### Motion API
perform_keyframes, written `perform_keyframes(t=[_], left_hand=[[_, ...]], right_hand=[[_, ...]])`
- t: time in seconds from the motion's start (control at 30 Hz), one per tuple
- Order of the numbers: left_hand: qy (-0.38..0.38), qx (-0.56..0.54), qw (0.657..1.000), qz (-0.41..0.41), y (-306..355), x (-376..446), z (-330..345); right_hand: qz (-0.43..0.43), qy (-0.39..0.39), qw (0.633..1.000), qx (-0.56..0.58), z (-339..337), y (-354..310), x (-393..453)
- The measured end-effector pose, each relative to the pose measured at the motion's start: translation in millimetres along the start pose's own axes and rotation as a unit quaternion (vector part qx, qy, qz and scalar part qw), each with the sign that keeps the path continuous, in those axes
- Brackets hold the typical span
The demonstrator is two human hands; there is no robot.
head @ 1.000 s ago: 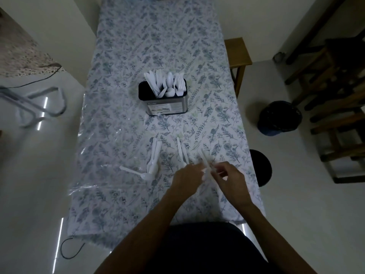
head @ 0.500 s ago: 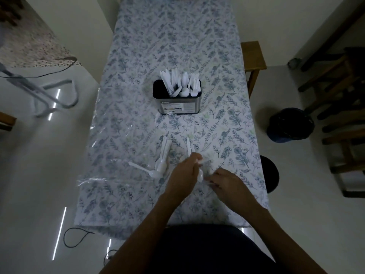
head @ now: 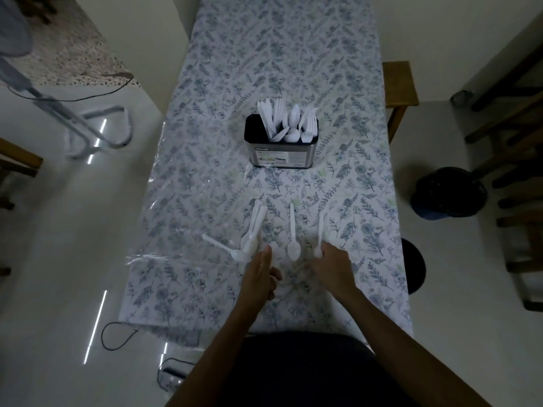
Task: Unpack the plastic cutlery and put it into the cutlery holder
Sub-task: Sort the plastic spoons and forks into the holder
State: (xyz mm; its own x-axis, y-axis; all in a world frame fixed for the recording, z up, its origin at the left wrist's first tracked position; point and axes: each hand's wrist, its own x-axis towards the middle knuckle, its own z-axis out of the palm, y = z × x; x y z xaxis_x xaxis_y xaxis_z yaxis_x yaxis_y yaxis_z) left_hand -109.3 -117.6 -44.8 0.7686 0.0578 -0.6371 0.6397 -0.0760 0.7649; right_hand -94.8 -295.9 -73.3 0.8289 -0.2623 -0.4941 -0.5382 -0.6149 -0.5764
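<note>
On the counter (head: 205,160), the holder (head: 281,148) already stands packed with white cutlery, well apart from the hands. What remains, by my judgement, is little: a bundle of spoons (head: 253,230), a single spoon (head: 293,242) and one piece the right hand (head: 332,264) pinches by its end. The left hand (head: 260,274) hovers loosely curled and seems empty. Dim light hides whether wrapping covers the loose pieces, or whether the pinched piece is a spoon.
</note>
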Motion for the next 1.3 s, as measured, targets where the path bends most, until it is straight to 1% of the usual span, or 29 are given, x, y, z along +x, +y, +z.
perform_keyframes(t=[0.07,0.13,0.2,0.23,0.27,0.3,0.4,0.43,0.47,0.5,0.53,0.57,0.6,0.67,0.7,0.73,0.77,0.9,0.97,1.07,1.2,1.3], left_hand=[[0.006,-0.023,1.0,0.002,6.2,0.0,1.1],[0.009,-0.031,0.999,-0.003,12.2,0.5,2.2],[0.005,-0.045,0.999,-0.005,17.5,-0.3,2.9],[0.004,-0.054,0.999,-0.001,18.7,-0.4,2.9],[0.007,-0.058,0.998,0.004,18.9,0.0,2.6],[0.014,-0.054,0.998,0.015,18.8,0.9,2.5],[0.034,-0.03,0.998,0.053,20.1,5.0,2.0],[0.035,-0.025,0.997,0.061,20.4,5.9,2.0],[0.03,-0.021,0.997,0.066,20.8,5.9,2.3],[0.02,-0.019,0.997,0.071,20.9,5.4,2.6],[0.006,-0.015,0.997,0.077,21.1,4.1,3.4],[-0.004,-0.009,0.997,0.08,20.1,2.6,4.3],[-0.008,-0.006,0.997,0.079,18.9,0.6,4.8],[-0.006,-0.023,0.998,0.066,14.9,-2.8,5.2],[-0.008,-0.05,0.997,0.051,12.7,-4.2,4.8],[-0.01,-0.082,0.996,0.031,11.1,-4.7,3.6],[-0.01,-0.111,0.994,0.01,10.6,-4.5,2.3],[0.003,-0.22,0.972,-0.08,5.9,4.2,-4.0],[0.001,-0.239,0.966,-0.097,4.8,7.5,-3.8],[-0.001,-0.219,0.971,-0.091,6.1,7.2,-0.6],[-0.039,-0.221,0.973,-0.056,12.1,3.1,0.5],[-0.053,-0.165,0.984,-0.04,15.6,2.0,-0.9]], right_hand=[[0.015,0.029,0.999,0.002,-14.8,2.6,2.7],[0.003,0.053,0.998,0.022,-33.8,2.4,-0.6],[-0.034,0.05,0.996,0.073,-50.4,-1.9,-10.4],[-0.052,0.032,0.994,0.091,-56.5,-5.5,-16.4],[-0.056,0.002,0.992,0.112,-61.5,-9.2,-22.4],[-0.048,-0.047,0.987,0.145,-66.9,-14.9,-29.3],[-0.021,-0.223,0.945,0.24,-75.9,-38.2,-46.2],[-0.025,-0.261,0.932,0.25,-76.8,-46.6,-50.9],[-0.031,-0.281,0.923,0.261,-75.9,-54.2,-54.3],[-0.036,-0.287,0.917,0.276,-73.9,-62.3,-57.2],[-0.029,-0.272,0.917,0.288,-69.6,-68.1,-57.9],[-0.023,-0.244,0.926,0.288,-64.8,-73.1,-58.2],[-0.025,-0.203,0.943,0.263,-58.0,-74.8,-55.8],[-0.056,-0.124,0.977,0.166,-43.8,-73.1,-48.0],[-0.074,-0.099,0.985,0.12,-38.7,-71.2,-44.9],[-0.087,-0.089,0.988,0.09,-34.8,-68.5,-42.1],[-0.089,-0.093,0.988,0.082,-32.3,-65.7,-40.0],[-0.066,-0.126,0.979,0.148,-27.9,-58.5,-38.0],[-0.064,-0.124,0.977,0.158,-26.6,-57.0,-37.4],[-0.063,-0.124,0.977,0.159,-26.8,-56.6,-34.3],[-0.066,-0.127,0.976,0.167,-27.9,-55.9,-32.0],[-0.068,-0.131,0.974,0.174,-27.0,-54.5,-32.1]])
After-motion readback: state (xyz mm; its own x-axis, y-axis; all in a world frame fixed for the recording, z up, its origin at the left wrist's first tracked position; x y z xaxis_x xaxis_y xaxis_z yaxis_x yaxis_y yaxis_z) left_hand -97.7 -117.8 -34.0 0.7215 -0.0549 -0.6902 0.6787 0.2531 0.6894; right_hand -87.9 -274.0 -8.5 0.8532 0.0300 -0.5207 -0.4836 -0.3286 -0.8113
